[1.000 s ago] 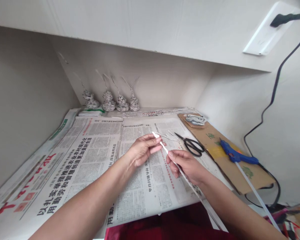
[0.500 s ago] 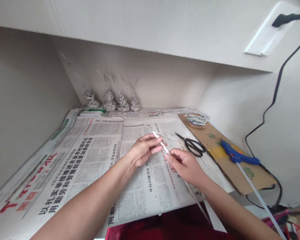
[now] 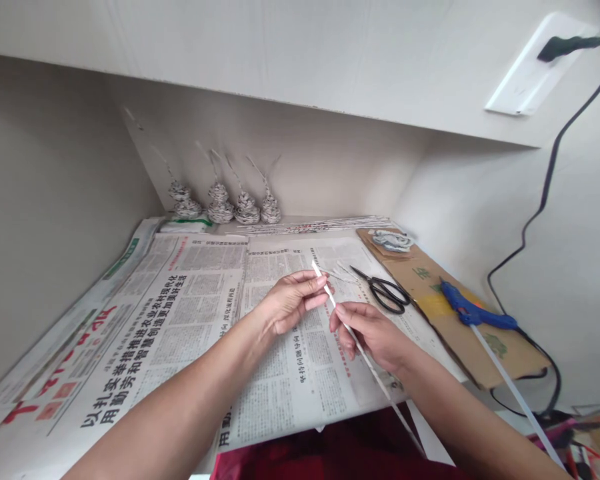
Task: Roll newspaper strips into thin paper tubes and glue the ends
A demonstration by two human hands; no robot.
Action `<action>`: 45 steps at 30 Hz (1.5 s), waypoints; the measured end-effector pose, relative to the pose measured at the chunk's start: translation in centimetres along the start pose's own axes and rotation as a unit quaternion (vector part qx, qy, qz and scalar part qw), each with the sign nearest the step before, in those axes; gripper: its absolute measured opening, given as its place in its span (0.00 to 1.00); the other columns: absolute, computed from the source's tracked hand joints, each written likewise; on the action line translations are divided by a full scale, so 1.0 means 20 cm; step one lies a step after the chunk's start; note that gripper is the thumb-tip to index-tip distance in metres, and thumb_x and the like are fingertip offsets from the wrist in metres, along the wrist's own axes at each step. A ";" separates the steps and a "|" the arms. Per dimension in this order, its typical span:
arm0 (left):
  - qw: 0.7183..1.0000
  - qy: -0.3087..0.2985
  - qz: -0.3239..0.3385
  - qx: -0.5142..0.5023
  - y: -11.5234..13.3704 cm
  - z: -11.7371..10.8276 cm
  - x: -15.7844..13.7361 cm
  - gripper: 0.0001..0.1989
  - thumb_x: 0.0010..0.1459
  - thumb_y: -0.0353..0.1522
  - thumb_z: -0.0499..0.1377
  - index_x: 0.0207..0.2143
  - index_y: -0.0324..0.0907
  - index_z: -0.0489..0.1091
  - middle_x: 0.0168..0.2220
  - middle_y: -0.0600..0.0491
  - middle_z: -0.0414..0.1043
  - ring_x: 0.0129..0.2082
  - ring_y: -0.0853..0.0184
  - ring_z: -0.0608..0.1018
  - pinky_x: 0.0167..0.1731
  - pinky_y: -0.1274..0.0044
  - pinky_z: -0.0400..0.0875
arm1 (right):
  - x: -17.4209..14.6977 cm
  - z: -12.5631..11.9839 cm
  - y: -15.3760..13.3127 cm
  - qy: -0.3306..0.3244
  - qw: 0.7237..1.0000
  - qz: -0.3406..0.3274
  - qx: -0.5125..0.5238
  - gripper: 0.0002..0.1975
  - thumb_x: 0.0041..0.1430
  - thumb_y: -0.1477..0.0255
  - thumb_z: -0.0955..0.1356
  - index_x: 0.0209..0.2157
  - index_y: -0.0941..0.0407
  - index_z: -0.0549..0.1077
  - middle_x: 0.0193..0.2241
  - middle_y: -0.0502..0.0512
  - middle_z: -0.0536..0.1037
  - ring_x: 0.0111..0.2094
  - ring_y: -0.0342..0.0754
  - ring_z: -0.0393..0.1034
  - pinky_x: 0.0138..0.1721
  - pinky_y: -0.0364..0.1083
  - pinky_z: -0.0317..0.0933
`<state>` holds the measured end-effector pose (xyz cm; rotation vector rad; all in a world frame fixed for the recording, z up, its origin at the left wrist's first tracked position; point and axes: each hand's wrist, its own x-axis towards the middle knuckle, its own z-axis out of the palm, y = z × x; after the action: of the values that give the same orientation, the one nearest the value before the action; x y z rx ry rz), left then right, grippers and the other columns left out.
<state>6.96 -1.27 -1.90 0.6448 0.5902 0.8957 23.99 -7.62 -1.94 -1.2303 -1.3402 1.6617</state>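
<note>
A long thin rolled paper stick (image 3: 377, 377) runs slantwise from between my hands down past the table's front edge. Near its upper end, my left hand (image 3: 300, 300) pinches it between thumb and fingers, with the white tip poking out above. My right hand (image 3: 365, 330) grips the same stick a little lower, thumb and forefinger against it, the other fingers loosely curled. Both hands are raised over the newspaper (image 3: 195, 313) spread on the table. Just beyond my right hand lie black-handled scissors (image 3: 387, 293) and short white paper pieces (image 3: 345, 272).
Several gourd-shaped woven paper pieces (image 3: 247, 209) stand along the back wall. A bundle of paper sticks (image 3: 320, 227) lies beside them. At right, a cardboard sheet (image 3: 430, 280) carries a coiled paper strand (image 3: 393, 240) and a blue glue gun (image 3: 475, 310). A black cord (image 3: 547, 180) hangs from the wall socket.
The fingers of my right hand have loosened and shifted slightly, showing more of the stick beneath them. My left hand keeps its pinch. The view has tilted a little.
</note>
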 end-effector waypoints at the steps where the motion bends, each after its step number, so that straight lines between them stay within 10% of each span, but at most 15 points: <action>1: 1.000 -0.010 -0.006 0.003 0.00 0.00 0.00 0.11 0.48 0.25 0.65 0.37 0.34 0.73 0.32 0.49 0.75 0.31 0.72 0.77 0.36 0.81 0.74 | 0.00 0.00 0.00 0.003 1.000 -0.005 0.012 0.18 0.59 0.57 0.62 0.28 0.58 0.70 0.14 0.46 0.65 0.14 0.39 0.60 0.17 0.40 0.48; 14: 0.998 0.049 0.019 0.032 0.00 -0.03 0.03 0.08 0.50 0.32 0.64 0.29 0.34 0.71 0.25 0.51 0.71 0.24 0.73 0.76 0.20 0.85 0.72 | -0.01 -0.01 0.00 0.135 0.977 -0.085 -0.142 0.18 0.59 0.56 0.61 0.28 0.57 0.69 0.15 0.46 0.64 0.17 0.41 0.59 0.21 0.42 0.56; 25: 0.997 0.034 0.034 0.055 0.01 -0.01 0.01 0.12 0.47 0.28 0.66 0.36 0.32 0.74 0.27 0.49 0.71 0.26 0.74 0.74 0.23 0.86 0.72 | -0.05 0.04 0.00 0.249 0.832 -0.201 -0.453 0.17 0.59 0.63 0.63 0.20 0.55 0.61 0.14 0.46 0.59 0.17 0.40 0.50 0.22 0.44 0.44; 32: 0.999 0.003 0.024 0.046 0.02 -0.02 0.00 0.11 0.48 0.30 0.66 0.34 0.34 0.74 0.25 0.52 0.69 0.24 0.76 0.72 0.22 0.86 0.70 | 0.00 0.03 0.02 0.072 0.992 -0.054 -0.094 0.18 0.60 0.56 0.61 0.31 0.56 0.71 0.15 0.46 0.64 0.15 0.40 0.57 0.19 0.42 0.50; 38: 0.997 -0.040 -0.001 0.070 0.01 -0.02 -0.01 0.13 0.49 0.31 0.65 0.38 0.33 0.74 0.24 0.53 0.69 0.24 0.76 0.72 0.25 0.85 0.72 | 0.02 0.03 0.02 0.001 1.000 0.018 0.023 0.20 0.59 0.54 0.62 0.33 0.58 0.71 0.15 0.44 0.63 0.13 0.37 0.57 0.16 0.40 0.47; 45: 0.989 0.107 0.101 -0.003 0.07 -0.10 0.06 0.08 0.50 0.32 0.64 0.31 0.35 0.73 0.23 0.55 0.67 0.21 0.77 0.71 0.19 0.87 0.69 | -0.06 0.02 0.00 0.018 0.995 -0.011 -0.093 0.18 0.62 0.58 0.59 0.34 0.57 0.71 0.18 0.47 0.67 0.17 0.39 0.62 0.22 0.42 0.58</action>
<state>5.41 1.04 -2.43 0.6133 0.7230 1.1665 23.93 -8.86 -1.71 -1.3402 -1.5086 1.5186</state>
